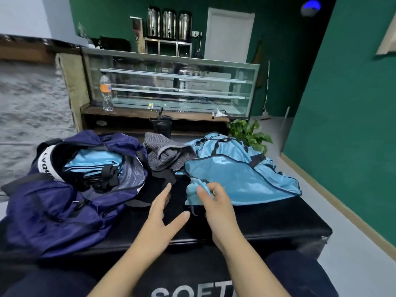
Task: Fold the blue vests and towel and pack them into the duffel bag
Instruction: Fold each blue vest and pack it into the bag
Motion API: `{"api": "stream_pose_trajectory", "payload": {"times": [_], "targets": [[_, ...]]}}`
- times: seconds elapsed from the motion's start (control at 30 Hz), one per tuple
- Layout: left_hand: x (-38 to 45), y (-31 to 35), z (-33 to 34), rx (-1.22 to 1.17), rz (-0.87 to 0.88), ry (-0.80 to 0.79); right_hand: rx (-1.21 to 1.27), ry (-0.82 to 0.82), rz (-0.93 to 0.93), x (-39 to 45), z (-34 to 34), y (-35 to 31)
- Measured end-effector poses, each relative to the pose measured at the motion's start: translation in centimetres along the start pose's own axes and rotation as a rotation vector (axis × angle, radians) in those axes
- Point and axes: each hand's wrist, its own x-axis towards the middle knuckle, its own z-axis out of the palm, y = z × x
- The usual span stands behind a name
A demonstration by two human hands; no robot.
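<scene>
A navy duffel bag point(64, 202) lies open on the left of the black table point(278, 219), with folded light-blue vests point(94, 163) inside it. A heap of loose blue vests point(242, 174) with dark trim lies on the right. Between bag and heap sits a crumpled grey towel point(169, 155). My right hand point(214, 202) pinches the near corner of the top loose vest. My left hand point(162, 211) hovers open just left of it, fingers spread, holding nothing.
A black bottle point(164, 125) stands behind the towel. Beyond the table is a glass display case point(171, 86) with a plastic water bottle point(106, 93) on its ledge. A green plant point(250, 131) sits past the vests. A green wall runs along the right.
</scene>
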Motion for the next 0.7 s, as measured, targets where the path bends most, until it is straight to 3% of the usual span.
{"api": "stream_pose_trajectory", "payload": {"times": [0.13, 0.23, 0.47, 0.63, 0.7], "targets": [[-1.3, 2.5, -0.4, 0.203, 0.104, -0.019, 0.317, -0.19, 0.087, -1.6, 0.9, -2.9], [-1.5, 3.5, -1.0, 0.272, 0.099, 0.091, 0.309, -0.24, 0.084, -2.1, 1.1, -3.9], [-0.8, 4.1, -3.1, 0.184, 0.004, 0.266, 0.014, -0.281, 0.058, -1.8, -0.5, -1.2], [-0.3, 5.8, -3.4, -0.118, -0.086, 0.393, -0.302, -0.519, 0.094, -2.7, -1.0, 0.5], [-0.5, 7.0, -3.4, -0.175, -0.122, 0.419, -0.537, -0.499, 0.041, -3.1, -0.5, 0.7]]}}
